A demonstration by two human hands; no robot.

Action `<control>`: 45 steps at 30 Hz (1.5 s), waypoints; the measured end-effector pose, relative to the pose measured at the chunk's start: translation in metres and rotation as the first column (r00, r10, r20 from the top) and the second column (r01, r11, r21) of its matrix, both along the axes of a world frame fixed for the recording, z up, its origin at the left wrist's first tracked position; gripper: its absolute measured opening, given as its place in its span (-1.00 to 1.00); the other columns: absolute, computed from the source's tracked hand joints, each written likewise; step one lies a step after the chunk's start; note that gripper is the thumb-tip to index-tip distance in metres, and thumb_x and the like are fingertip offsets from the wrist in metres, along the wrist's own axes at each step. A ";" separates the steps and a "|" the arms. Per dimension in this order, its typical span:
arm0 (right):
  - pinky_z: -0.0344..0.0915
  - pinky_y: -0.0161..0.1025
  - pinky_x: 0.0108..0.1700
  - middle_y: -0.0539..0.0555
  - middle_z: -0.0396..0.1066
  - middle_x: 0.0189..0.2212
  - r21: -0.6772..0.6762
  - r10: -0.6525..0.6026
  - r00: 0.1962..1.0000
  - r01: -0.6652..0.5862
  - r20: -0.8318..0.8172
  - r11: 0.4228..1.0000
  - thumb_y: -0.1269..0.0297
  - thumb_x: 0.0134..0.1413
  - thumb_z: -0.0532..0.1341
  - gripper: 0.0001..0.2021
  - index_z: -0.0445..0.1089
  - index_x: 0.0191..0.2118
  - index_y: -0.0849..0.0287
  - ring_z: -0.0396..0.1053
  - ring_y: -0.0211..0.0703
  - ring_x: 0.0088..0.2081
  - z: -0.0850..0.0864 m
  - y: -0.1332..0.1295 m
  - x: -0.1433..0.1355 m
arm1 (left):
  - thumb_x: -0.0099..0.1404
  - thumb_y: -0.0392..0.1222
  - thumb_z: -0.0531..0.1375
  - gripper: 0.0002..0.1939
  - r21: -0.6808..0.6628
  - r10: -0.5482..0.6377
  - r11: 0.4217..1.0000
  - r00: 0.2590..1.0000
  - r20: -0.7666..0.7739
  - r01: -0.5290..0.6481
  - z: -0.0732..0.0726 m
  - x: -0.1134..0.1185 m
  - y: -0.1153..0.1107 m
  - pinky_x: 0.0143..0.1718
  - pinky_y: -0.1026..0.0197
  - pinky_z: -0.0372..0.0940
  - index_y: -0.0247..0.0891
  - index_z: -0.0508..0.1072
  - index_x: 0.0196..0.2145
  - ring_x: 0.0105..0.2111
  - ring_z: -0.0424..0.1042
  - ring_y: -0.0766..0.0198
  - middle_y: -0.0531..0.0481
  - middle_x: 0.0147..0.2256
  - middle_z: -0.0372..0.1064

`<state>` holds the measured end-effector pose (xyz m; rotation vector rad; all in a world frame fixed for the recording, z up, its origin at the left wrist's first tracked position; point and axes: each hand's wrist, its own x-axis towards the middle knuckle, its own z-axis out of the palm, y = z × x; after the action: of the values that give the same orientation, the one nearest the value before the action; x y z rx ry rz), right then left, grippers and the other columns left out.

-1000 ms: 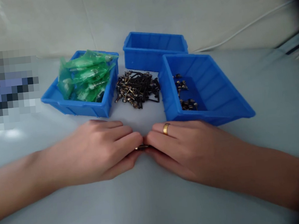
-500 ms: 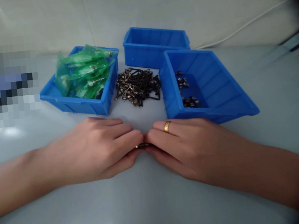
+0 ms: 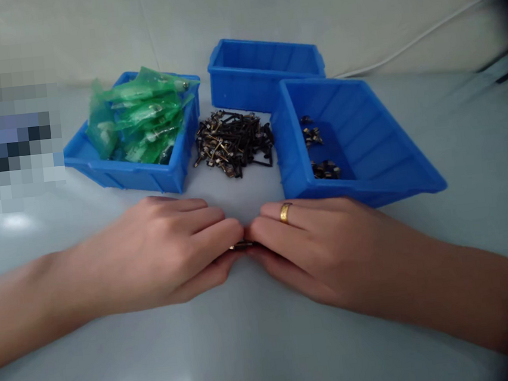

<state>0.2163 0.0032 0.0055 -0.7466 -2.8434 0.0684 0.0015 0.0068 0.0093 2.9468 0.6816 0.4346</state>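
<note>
My left hand (image 3: 174,246) and my right hand (image 3: 322,247) meet fingertip to fingertip, low over the grey table. Between them is a thin, dark, rod-like piece with a shiny end (image 3: 240,246), pinched by both. Most of it is hidden by my fingers, so its exact kind is unclear. A gold ring (image 3: 285,212) sits on a finger of my right hand. Just beyond the hands lies a pile of thin black pieces with brassy and silver ends (image 3: 234,141).
Left of the pile stands a blue bin (image 3: 145,176) holding green plastic bags (image 3: 150,113). A second blue bin (image 3: 364,126), on the right, has several small metal pieces (image 3: 324,170) inside. Behind is a third blue bin (image 3: 265,81), near the wall and a white cable (image 3: 419,37).
The bins and pile appear slightly higher in the picture, as the view has shifted a little. Both hands keep their pinch on the small piece, nearly unmoved.
</note>
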 end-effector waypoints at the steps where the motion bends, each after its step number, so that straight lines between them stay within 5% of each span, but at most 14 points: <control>1: 0.05 -0.21 -0.53 0.02 0.31 -0.47 -0.002 0.002 1.000 -0.002 0.000 1.000 0.49 0.17 0.09 -0.90 0.29 -0.35 0.21 0.31 -0.14 -0.48 0.000 0.000 0.000 | 0.40 -0.32 0.00 -0.74 -0.005 -0.004 1.000 1.000 0.001 0.004 0.000 0.000 0.000 -0.51 0.17 0.05 -0.32 0.36 -0.44 -0.54 0.15 0.27 0.03 -0.53 0.17; 45: -0.01 -0.27 -0.52 0.02 0.28 -0.49 -0.014 -0.009 1.000 0.010 0.029 1.000 0.46 0.22 0.02 -0.86 0.26 -0.35 0.19 0.28 -0.18 -0.49 0.001 0.000 0.001 | 0.41 -0.23 -0.04 -0.73 -0.010 0.024 1.000 1.000 -0.014 -0.024 -0.004 -0.001 0.002 -0.56 0.13 0.11 -0.20 0.29 -0.44 -0.54 0.22 0.25 0.04 -0.53 0.22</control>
<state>0.2171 0.0032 0.0061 -0.7698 -2.8692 0.0769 0.0000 0.0083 0.0049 2.9373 0.7196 0.4125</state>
